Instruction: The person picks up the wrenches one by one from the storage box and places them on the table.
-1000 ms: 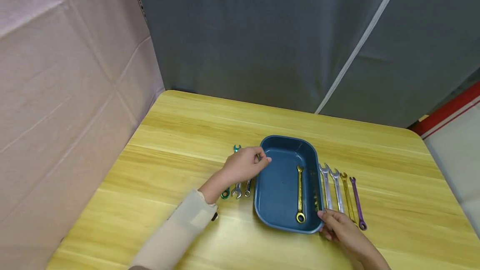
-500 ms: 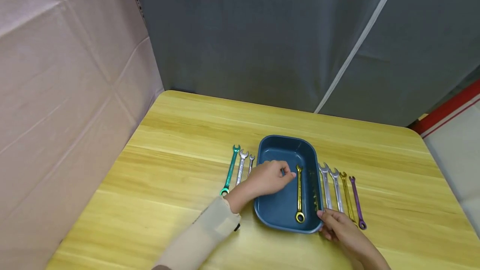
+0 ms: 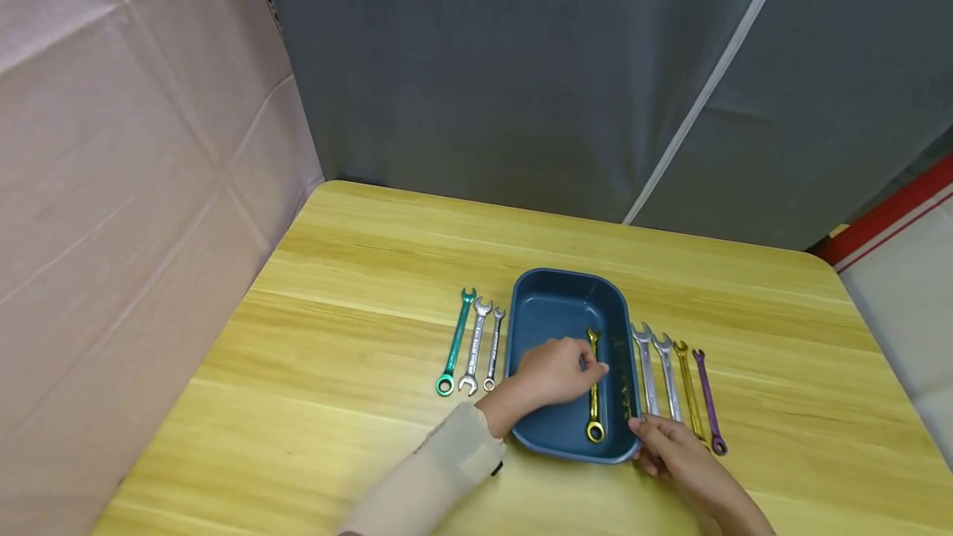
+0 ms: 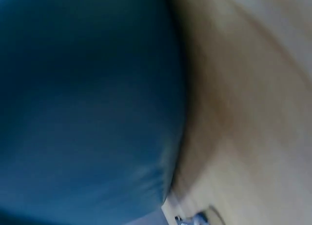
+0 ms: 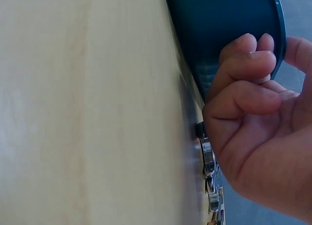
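A dark blue plastic basin (image 3: 547, 441) sits on the table with one gold combination wrench (image 3: 595, 412) lying in it. My left hand (image 3: 554, 370) hangs over the basin, its loosely bent fingers and thumb above the wrench's middle, which they partly hide. Contact with the wrench cannot be made out. At the basin's near right corner, my right hand (image 3: 673, 449) grips the rim. The right wrist view shows that hand's thumb on one side of the basin wall (image 5: 219, 20) and its curled fingers on the other. The left wrist view holds mostly blurred basin wall (image 4: 92, 112).
Left of the basin lie a green wrench (image 3: 457, 342) and two silver wrenches. To its right are two more silver wrenches (image 3: 648, 370), a gold wrench (image 3: 691, 391) and a purple wrench (image 3: 710, 404). Beyond the wooden table (image 3: 357, 271) hangs a grey curtain (image 3: 476, 81).
My left hand has moved right and toward me, from the basin's left rim to over the gold wrench, uncovering the wrenches on the left. My right hand stays on the rim.
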`<state>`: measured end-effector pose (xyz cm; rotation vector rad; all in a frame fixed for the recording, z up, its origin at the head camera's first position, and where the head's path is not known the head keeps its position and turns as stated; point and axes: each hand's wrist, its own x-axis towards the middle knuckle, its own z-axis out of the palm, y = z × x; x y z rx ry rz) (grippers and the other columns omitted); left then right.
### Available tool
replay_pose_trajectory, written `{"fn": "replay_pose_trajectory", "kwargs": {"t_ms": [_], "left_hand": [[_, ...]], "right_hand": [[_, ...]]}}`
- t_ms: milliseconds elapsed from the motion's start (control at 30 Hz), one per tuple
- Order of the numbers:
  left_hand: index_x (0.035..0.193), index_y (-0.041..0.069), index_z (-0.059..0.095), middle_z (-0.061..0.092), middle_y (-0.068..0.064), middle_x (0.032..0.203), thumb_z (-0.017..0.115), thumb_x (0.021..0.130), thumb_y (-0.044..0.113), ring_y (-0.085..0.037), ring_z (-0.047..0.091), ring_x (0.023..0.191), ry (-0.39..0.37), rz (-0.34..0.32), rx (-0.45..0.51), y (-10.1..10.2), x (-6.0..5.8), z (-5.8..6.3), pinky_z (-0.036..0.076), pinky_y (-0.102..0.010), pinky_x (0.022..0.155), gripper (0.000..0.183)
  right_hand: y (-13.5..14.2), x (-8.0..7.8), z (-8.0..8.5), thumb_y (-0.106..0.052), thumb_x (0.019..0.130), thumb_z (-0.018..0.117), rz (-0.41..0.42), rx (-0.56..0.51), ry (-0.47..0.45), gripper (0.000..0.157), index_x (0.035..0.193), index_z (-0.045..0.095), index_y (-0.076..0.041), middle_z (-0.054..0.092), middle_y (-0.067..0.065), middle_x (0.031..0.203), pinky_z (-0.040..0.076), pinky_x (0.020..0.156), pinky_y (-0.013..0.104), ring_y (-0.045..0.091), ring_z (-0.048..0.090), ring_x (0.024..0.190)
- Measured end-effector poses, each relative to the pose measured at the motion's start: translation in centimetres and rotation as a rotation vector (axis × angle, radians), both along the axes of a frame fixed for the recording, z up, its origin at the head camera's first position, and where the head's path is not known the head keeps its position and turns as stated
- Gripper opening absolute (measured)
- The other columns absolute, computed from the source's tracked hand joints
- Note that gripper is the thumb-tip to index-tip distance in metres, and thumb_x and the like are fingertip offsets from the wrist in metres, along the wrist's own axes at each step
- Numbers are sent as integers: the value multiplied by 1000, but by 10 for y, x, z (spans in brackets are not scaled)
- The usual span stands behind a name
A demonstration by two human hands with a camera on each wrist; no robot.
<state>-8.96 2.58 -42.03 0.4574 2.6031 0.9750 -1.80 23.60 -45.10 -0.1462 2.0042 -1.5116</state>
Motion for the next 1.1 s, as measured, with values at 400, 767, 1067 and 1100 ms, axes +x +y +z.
{"fn": "replay_pose_trajectory", "kwargs": {"t_ms": [400, 767, 1067, 1100], "left_hand": [[59, 23, 48, 44, 10, 50, 58, 94, 44, -8, 46, 49, -66, -21, -98, 15, 9, -10, 34, -25, 52, 43], [52, 20, 39, 34, 9, 45, 57, 94, 44, -9, 38, 44, -32, -34, -189, 17, 6, -19, 31, -25, 47, 52], [47, 19, 41, 37, 6, 45, 58, 93, 44, -13, 46, 46, 12, -67, -326, 18, 5, -23, 37, -31, 46, 55], [48, 19, 43, 40, 5, 46, 58, 93, 45, -13, 48, 47, 13, -70, -340, 18, 5, -23, 37, -31, 47, 54]], "right_hand": [[-1, 0, 0, -26, 106, 35, -30, 18, -26, 41, 83, 49, 5, 47, -4, 61, 31, 46, 30, 4, 41, 54], [-1, 1, -1, -24, 106, 33, -15, 6, 2, 49, 89, 43, 20, 48, -5, 61, 30, 45, 30, 3, 43, 54], [-1, 2, 0, -25, 107, 32, -16, -9, 1, 51, 91, 42, 22, 47, -5, 61, 29, 46, 34, 3, 41, 54], [-1, 1, 0, -25, 107, 32, -14, -6, 4, 51, 91, 42, 22, 47, -5, 60, 29, 46, 34, 3, 41, 54]]}}
